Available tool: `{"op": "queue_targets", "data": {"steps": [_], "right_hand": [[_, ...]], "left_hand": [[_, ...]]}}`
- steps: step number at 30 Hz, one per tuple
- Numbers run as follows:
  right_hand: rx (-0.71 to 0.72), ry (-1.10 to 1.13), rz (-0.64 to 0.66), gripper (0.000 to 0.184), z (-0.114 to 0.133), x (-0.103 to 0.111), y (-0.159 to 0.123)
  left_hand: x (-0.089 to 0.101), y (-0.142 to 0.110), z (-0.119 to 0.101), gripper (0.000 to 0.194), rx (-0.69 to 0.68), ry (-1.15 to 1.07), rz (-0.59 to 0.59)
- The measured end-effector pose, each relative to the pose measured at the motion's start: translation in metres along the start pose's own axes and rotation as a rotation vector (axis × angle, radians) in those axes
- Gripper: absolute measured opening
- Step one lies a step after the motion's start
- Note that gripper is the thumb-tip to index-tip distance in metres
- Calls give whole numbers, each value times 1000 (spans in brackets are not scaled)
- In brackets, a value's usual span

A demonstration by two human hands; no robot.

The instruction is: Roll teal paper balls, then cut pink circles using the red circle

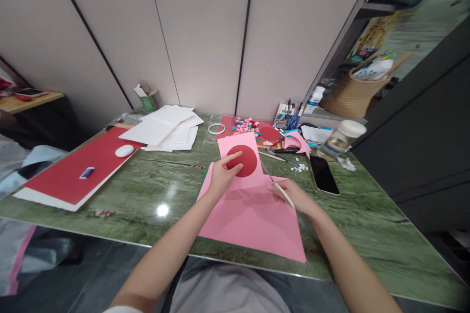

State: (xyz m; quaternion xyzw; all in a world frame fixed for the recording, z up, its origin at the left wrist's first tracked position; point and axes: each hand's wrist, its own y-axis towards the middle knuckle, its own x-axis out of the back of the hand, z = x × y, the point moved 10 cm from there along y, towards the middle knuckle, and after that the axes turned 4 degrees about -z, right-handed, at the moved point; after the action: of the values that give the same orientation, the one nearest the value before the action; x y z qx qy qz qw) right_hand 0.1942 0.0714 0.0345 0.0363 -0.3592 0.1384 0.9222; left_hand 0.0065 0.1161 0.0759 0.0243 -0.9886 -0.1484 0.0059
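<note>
lying nearest, a large pink sheet (249,222) is seen on the green table (179,176). by the right hand (290,195), fingers curled, white-handled scissors (285,195) are gripped, blades at the right edge of a smaller pink sheet (235,141). its red circle (249,162) is touched by the left hand (223,174), thumb and forefinger parted; whether paper is pinched cannot be told. beyond, a white ring (216,133) is noted.

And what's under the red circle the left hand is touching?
Pink paper shows around the red circle, so it probably lies beneath. The left hand covers part of the circle's left side. Whatever the circle itself hides can't be seen.
</note>
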Motion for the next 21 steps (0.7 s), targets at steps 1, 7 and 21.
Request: {"op": "queue_targets", "data": {"steps": [1,7,21], "right_hand": [[1,2,-1,48,0,0,0],[14,22,8,50,1,-2,0],[-9,11,14,50,1,-3,-1]], "left_hand": [[0,0,0,36,-1,2,-1],[-1,1,5,38,31,-23,7],[-7,0,7,38,31,-25,70]]}}
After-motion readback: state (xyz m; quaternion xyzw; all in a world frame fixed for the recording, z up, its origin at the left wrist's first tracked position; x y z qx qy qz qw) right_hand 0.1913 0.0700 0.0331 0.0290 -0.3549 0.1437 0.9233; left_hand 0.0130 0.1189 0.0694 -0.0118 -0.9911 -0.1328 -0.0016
